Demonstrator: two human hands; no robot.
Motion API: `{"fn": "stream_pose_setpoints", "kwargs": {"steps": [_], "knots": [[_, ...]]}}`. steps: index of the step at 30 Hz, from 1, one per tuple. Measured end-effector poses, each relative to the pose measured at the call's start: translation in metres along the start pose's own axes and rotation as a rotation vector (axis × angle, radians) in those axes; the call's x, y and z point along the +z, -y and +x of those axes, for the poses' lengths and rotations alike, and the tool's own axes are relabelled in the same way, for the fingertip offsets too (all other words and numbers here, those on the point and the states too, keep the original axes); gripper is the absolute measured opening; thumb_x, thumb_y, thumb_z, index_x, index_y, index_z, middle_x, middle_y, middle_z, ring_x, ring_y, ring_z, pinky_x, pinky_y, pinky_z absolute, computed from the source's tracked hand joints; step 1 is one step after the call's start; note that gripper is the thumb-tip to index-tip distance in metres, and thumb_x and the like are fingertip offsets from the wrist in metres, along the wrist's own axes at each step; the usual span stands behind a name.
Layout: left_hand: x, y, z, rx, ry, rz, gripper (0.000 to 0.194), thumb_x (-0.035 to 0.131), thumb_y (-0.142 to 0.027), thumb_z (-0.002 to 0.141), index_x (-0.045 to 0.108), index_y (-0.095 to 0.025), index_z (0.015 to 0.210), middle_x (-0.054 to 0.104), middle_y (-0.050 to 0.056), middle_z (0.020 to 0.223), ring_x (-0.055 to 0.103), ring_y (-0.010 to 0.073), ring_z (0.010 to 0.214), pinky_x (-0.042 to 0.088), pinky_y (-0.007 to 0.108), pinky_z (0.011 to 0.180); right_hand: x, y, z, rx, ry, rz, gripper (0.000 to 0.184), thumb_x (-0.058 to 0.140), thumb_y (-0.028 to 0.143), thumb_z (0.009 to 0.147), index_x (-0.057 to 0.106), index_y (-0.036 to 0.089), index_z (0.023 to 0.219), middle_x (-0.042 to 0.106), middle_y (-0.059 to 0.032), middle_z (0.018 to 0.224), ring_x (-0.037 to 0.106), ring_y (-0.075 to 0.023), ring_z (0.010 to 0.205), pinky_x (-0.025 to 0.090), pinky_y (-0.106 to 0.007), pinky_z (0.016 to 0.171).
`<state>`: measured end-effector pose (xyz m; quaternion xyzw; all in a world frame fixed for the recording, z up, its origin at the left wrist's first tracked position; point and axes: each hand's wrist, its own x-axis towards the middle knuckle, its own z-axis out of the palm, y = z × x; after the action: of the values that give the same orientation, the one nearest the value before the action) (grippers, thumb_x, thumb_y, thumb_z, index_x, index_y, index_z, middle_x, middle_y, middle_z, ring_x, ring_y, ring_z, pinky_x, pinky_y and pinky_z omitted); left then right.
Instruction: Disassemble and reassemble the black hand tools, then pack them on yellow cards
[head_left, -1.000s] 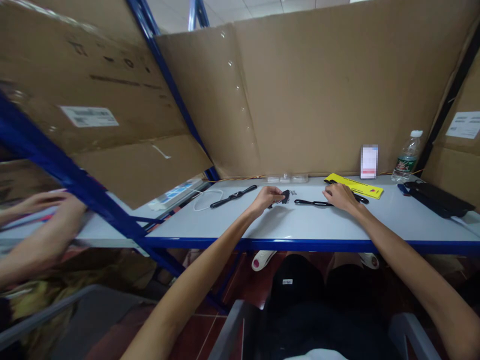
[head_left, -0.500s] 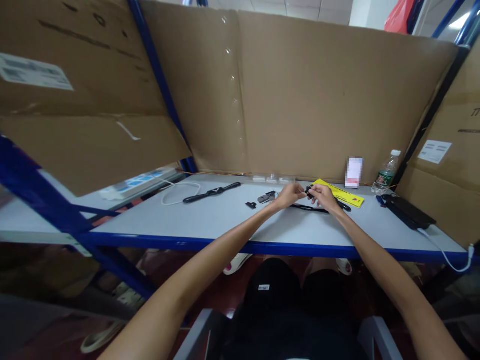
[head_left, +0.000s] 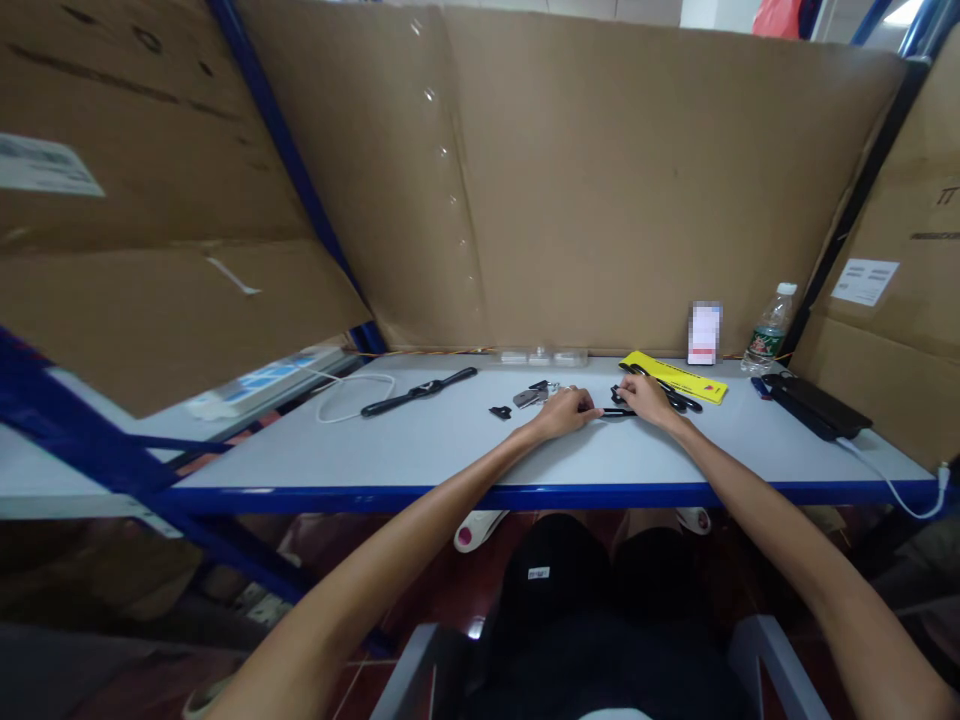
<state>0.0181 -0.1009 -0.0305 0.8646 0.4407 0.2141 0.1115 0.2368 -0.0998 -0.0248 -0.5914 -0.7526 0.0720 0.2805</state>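
Note:
My left hand [head_left: 564, 412] rests low over the tabletop, its fingers closed at the near end of a thin black bar [head_left: 619, 413] lying across the front. Opposite it, my right hand [head_left: 646, 400] pinches a small black part [head_left: 616, 395] just above that bar. Grey and black metal pieces [head_left: 531, 396] lie beyond my left hand, partly hidden by it. A separate small black piece [head_left: 500, 412] sits farther left. Behind my right hand, black curved handles [head_left: 681, 402] lie against a yellow printed card [head_left: 675, 376].
A long black strap-like item [head_left: 420, 392] and a white cable [head_left: 352, 378] lie on the left of the table [head_left: 435, 450]. A clear plastic case [head_left: 540, 356] is at the back. Rightward stand a phone [head_left: 703, 335], a bottle [head_left: 766, 335] and a black device [head_left: 817, 405] with a cable.
Both hands have come down toward the tabletop and moved apart. My left hand has left the small black part for the thin bar; my right still holds the part. The view has shifted slightly.

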Motion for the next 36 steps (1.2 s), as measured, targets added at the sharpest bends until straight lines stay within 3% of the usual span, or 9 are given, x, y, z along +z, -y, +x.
{"fn": "stream_pose_setpoints", "kwargs": {"steps": [6, 12, 17, 22, 26, 32, 36], "knots": [[0.002, -0.011, 0.006, -0.131, 0.054, 0.023, 0.032, 0.071, -0.049, 0.084, 0.072, -0.019, 0.095, 0.073, 0.008, 0.097, 0.066, 0.0239, 0.091, 0.046, 0.031, 0.076, 0.002, 0.002, -0.005, -0.010, -0.048, -0.075, 0.017, 0.061, 0.026, 0.095, 0.076, 0.019, 0.092, 0.077, -0.0056, 0.088, 0.067, -0.0168, 0.079, 0.039, -0.024, 0.067], [0.006, -0.020, -0.002, -0.060, -0.022, 0.124, 0.027, 0.069, -0.042, 0.088, 0.065, -0.021, 0.105, 0.072, 0.008, 0.105, 0.064, 0.0268, 0.103, 0.046, 0.034, 0.084, -0.002, -0.003, 0.001, -0.076, 0.012, 0.078, 0.017, 0.059, 0.020, 0.091, 0.076, 0.018, 0.087, 0.077, -0.0039, 0.083, 0.067, -0.0162, 0.076, 0.043, -0.023, 0.069], [0.007, -0.027, -0.008, -0.021, -0.060, 0.173, 0.027, 0.065, -0.039, 0.090, 0.061, -0.020, 0.109, 0.071, 0.010, 0.102, 0.064, 0.0282, 0.101, 0.045, 0.037, 0.086, -0.003, -0.007, 0.006, -0.111, 0.113, 0.267, 0.015, 0.060, 0.019, 0.085, 0.074, 0.015, 0.082, 0.075, -0.0036, 0.079, 0.067, -0.0169, 0.074, 0.046, -0.024, 0.069], [0.007, -0.026, -0.010, -0.012, -0.073, 0.165, 0.030, 0.067, -0.039, 0.090, 0.061, -0.021, 0.113, 0.070, 0.010, 0.107, 0.064, 0.0269, 0.099, 0.046, 0.036, 0.085, -0.003, -0.009, 0.010, -0.104, 0.121, 0.361, 0.015, 0.060, 0.023, 0.081, 0.072, 0.015, 0.077, 0.072, -0.0021, 0.073, 0.065, -0.0164, 0.069, 0.047, -0.025, 0.068], [0.008, -0.026, -0.011, 0.004, -0.089, 0.190, 0.032, 0.066, -0.040, 0.091, 0.064, -0.019, 0.115, 0.069, 0.012, 0.110, 0.064, 0.0281, 0.104, 0.047, 0.036, 0.088, -0.003, -0.008, 0.010, -0.114, 0.135, 0.293, 0.015, 0.061, 0.024, 0.082, 0.072, 0.015, 0.076, 0.073, -0.0027, 0.074, 0.065, -0.0166, 0.070, 0.046, -0.024, 0.068], [0.006, -0.029, -0.013, -0.002, -0.059, 0.211, 0.031, 0.062, -0.043, 0.093, 0.067, -0.018, 0.111, 0.071, 0.014, 0.112, 0.066, 0.0282, 0.106, 0.048, 0.036, 0.088, -0.010, -0.005, 0.007, 0.069, -0.154, 0.025, 0.022, 0.054, 0.024, 0.091, 0.075, 0.019, 0.092, 0.078, -0.0066, 0.089, 0.070, -0.0191, 0.082, 0.045, -0.025, 0.071], [0.006, -0.030, -0.014, -0.034, -0.037, 0.231, 0.034, 0.059, -0.047, 0.094, 0.066, -0.020, 0.114, 0.073, 0.013, 0.112, 0.069, 0.0284, 0.104, 0.050, 0.036, 0.085, -0.016, -0.007, 0.002, 0.161, -0.188, -0.181, 0.022, 0.057, 0.026, 0.090, 0.079, 0.024, 0.093, 0.079, -0.0070, 0.096, 0.071, -0.0218, 0.091, 0.044, -0.026, 0.070]]}}
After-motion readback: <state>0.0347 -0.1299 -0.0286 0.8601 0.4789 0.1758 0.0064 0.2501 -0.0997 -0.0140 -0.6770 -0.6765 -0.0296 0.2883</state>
